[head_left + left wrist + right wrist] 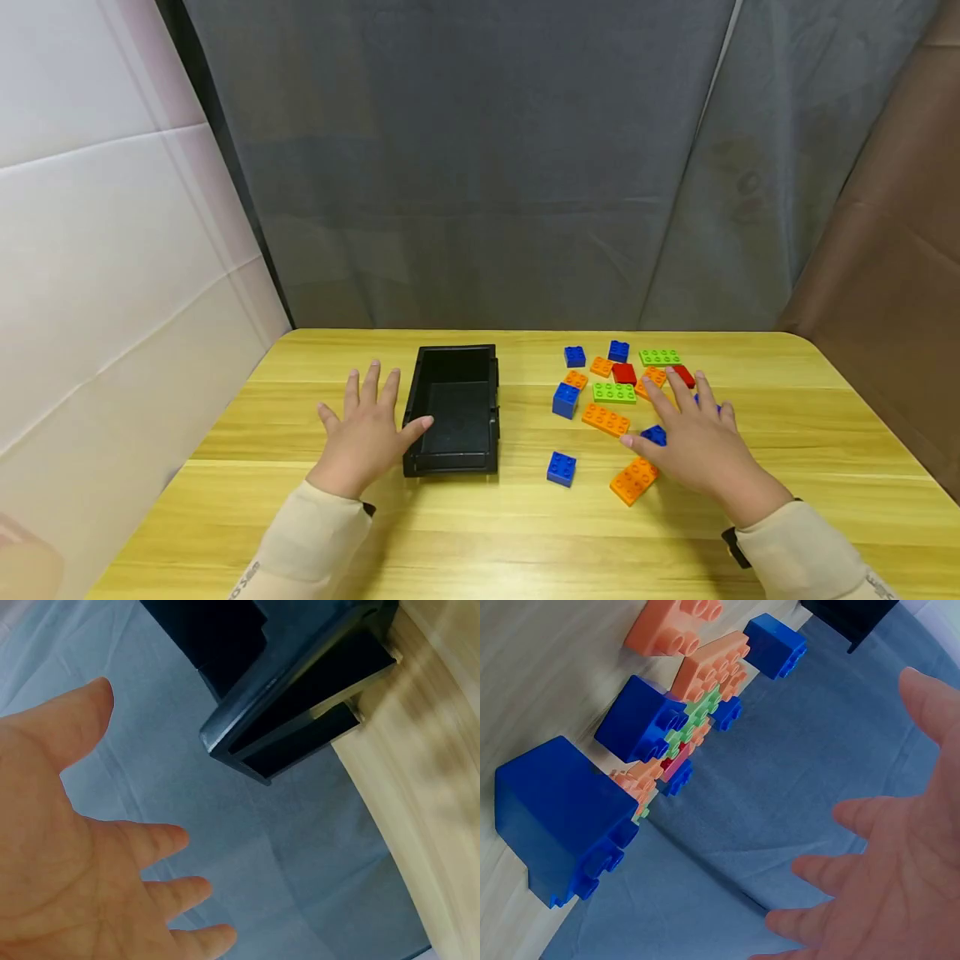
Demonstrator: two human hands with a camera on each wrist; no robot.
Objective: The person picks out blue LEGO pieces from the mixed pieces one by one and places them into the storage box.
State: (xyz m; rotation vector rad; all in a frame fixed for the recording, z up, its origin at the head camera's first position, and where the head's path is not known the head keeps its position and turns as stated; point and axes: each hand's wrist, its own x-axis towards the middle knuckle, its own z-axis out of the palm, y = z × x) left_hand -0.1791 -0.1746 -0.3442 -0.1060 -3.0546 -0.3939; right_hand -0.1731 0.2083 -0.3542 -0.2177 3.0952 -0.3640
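My left hand (362, 442) is spread with straight fingers beside the black bin (491, 450), its thumb overlapping the bin's left side in the head view. In the left wrist view the palm (67, 862) faces the bin's edge (247, 712), apart from it, and holds nothing. My right hand (697, 442) hovers with fingers spread over the right part of the scattered toy bricks. Near its thumb are an orange brick (634, 481) and a blue brick (654, 435), partly hidden. A big blue brick (562, 817) stands apart from the right fingers (825, 874) in the right wrist view.
Left of the right hand lie a lone blue brick (561, 469), a long orange brick (606, 419) and a light green brick (614, 393). Red bricks (624, 373) and several others sit farther back on the wooden table (480, 550). A grey curtain (480, 167) hangs behind.
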